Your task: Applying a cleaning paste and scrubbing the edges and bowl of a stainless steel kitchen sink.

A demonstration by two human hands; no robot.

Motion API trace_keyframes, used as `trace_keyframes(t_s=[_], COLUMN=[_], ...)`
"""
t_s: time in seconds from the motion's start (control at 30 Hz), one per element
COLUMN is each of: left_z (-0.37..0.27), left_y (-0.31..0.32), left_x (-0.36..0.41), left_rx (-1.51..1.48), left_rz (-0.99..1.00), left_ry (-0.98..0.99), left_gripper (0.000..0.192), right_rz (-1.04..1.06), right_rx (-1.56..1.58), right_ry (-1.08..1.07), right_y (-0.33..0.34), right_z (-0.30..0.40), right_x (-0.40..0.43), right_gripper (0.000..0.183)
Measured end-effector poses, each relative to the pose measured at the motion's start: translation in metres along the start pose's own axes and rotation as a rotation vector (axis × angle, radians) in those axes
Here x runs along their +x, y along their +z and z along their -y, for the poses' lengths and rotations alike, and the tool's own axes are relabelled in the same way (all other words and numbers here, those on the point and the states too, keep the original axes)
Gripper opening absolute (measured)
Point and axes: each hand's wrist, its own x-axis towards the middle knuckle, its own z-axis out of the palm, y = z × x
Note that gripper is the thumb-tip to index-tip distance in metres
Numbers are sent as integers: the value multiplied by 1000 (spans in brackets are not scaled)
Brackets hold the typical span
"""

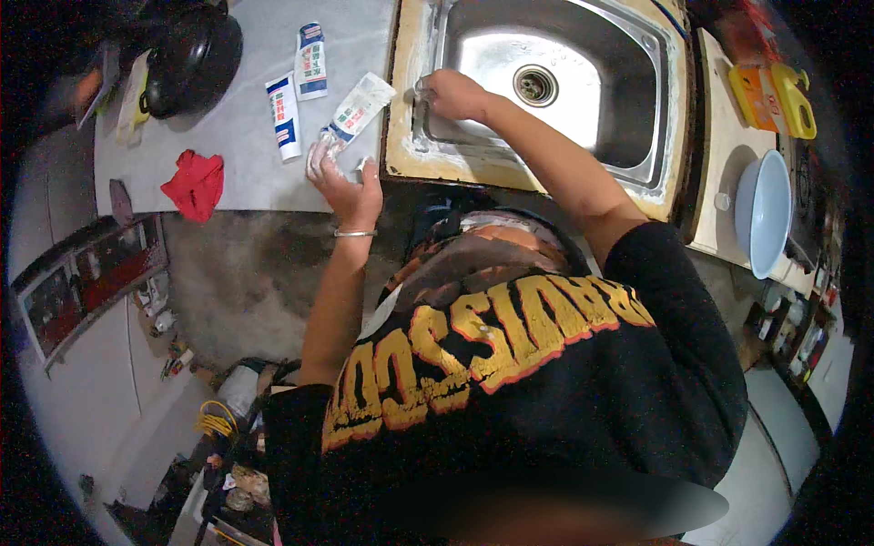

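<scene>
My right hand [454, 95] reaches across a stainless steel sink [526, 140]. Its bunched fingertips touch the left rim, where white paste is smeared; whether they pinch anything is hidden. White paste also coats the fingers of my left hand [348, 188], which is turned palm up over the counter's front edge with the thumb apart. Just beyond those fingers lies a crumpled white-and-blue squeeze tube [360, 108], its narrow end close to the fingertips. Two more printed tubes, one upright in view [312, 61] and one slightly slanted [283, 116], rest to its left.
Yellowish boards with white smears frame the sink [403, 153]. The grey countertop [252, 184] holds a red cloth [194, 185] and a black pan [194, 58]. At right are a yellow jug [775, 101] and a light-blue basin [763, 215] that overhangs a pale board [717, 143].
</scene>
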Motion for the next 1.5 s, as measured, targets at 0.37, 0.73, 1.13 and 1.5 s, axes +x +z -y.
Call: trace_keyframes(t_s=[0.37,0.73,1.13,1.5], left_z=[-49,-80,-98,-100], left_y=[13,64,75,82], left_x=[13,45,74,63], left_rx=[-263,-944,-508,-827], left_rz=[204,463,507,861], left_ry=[121,-261,216,-189], left_gripper=[57,58,88,70], right_rz=[53,-232,-121,-215], right_rx=[1685,1644,1390,1458], right_ry=[53,211,127,175], right_y=[9,-29,-41,-28], right_z=[10,28,1,1], right_x=[-68,-112,-138,-145], right_gripper=[32,37,35,25])
